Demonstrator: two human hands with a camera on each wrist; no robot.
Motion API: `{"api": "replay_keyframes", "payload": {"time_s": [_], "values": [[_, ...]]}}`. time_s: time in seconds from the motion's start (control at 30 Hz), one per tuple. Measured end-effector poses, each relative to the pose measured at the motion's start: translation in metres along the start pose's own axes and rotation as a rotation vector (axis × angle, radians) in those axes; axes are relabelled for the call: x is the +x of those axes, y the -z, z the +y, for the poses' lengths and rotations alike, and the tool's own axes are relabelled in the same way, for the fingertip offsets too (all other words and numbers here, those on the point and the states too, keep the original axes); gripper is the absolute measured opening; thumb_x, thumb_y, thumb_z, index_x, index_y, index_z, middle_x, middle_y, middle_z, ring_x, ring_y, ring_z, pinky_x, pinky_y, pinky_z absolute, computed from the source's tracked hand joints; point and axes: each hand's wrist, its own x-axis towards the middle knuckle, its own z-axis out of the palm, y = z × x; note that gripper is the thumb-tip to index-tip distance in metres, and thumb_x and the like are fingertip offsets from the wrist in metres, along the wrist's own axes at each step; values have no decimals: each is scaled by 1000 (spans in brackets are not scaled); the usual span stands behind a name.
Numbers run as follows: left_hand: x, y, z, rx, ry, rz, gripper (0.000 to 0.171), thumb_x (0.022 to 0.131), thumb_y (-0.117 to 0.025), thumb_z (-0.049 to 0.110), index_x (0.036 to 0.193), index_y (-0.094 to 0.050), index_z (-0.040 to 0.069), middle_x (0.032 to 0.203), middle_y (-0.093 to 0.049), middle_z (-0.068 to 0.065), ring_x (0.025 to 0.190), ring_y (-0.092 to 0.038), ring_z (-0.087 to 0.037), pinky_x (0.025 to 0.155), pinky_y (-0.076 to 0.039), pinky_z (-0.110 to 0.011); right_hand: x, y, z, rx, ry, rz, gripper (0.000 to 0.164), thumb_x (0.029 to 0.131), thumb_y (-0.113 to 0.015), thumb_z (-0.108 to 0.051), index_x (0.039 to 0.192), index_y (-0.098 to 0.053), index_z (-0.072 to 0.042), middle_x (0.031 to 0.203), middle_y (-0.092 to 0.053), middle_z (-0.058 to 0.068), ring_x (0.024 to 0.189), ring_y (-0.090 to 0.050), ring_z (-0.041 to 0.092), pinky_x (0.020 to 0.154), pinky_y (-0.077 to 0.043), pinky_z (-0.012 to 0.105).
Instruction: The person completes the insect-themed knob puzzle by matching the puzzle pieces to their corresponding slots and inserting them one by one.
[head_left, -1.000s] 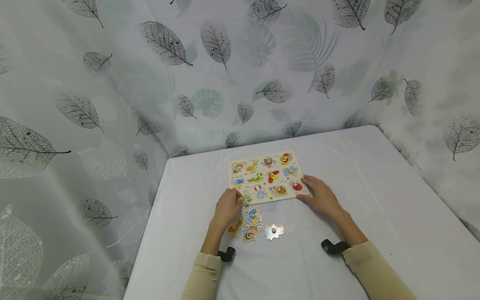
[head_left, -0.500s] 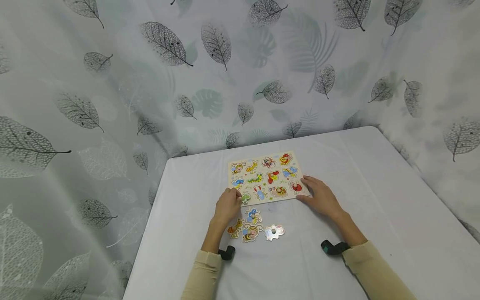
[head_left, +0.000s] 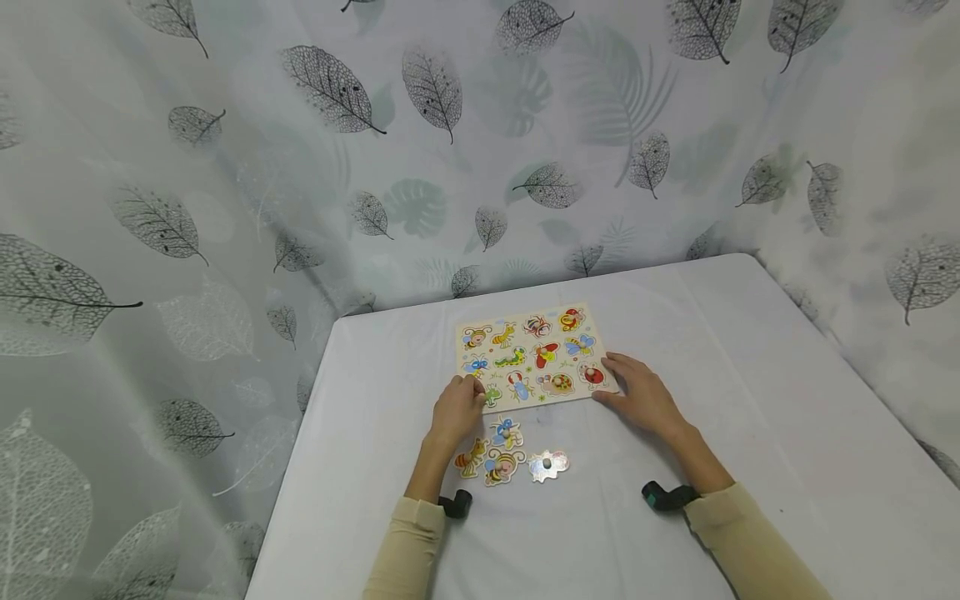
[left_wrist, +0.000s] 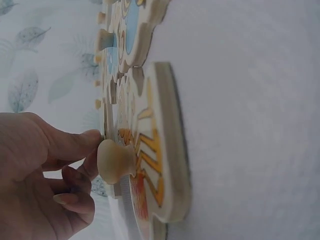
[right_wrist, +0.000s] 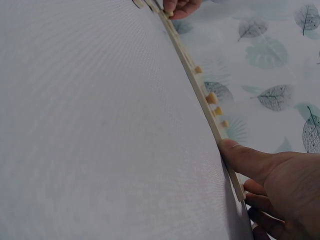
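A wooden peg puzzle board (head_left: 528, 369) with colourful insect pictures lies on the white table. At its front left corner my left hand (head_left: 456, 411) pinches the knob of a small green puzzle piece (head_left: 492, 395) between thumb and forefinger; part of that piece is hidden behind the fingers. My right hand (head_left: 642, 392) holds the board's front right corner, thumb (right_wrist: 240, 155) at the front edge and the other fingers round the right side. Nearest my left wrist lie loose knobbed pieces: an orange-striped insect (head_left: 471, 457), a bee (head_left: 503, 467) and a blue insect (head_left: 507, 432).
A shiny, pale puzzle piece (head_left: 548, 465) with a knob lies right of the bee. Several knobbed pieces, such as a ladybird (head_left: 593, 374), sit in the board. The white-covered table (head_left: 720, 350) stands against a leaf-patterned curtain (head_left: 480, 150).
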Motion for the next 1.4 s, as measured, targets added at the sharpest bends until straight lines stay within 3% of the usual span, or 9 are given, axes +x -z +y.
{"api": "replay_keyframes", "payload": {"time_s": [0.53,0.9,1.4], "values": [[-1,3,1,-11,3,-11,4,101,-67,13,101,-67,9,93,-57,-4,79,-54,-18,67,-48,-36,1,-1,1,-7,-6,-4,75,93,-80,-32,152,-49,2,160,-42,23,149,-33,46,119,-27,63],[-7,4,2,-22,40,-31,14,99,-70,16,109,-66,7,98,-57,-6,81,-56,-19,70,-50,-37,1,0,1,-7,-8,-5,74,93,-80,-33,152,-49,1,160,-42,22,149,-34,46,119,-27,64],[-19,13,-15,-9,99,16,14,96,-71,10,110,-69,7,99,-59,-6,83,-59,-20,72,-52,-39,2,0,1,-10,-3,-10,74,94,-80,-31,152,-48,2,160,-42,23,149,-33,47,119,-27,63]]}}
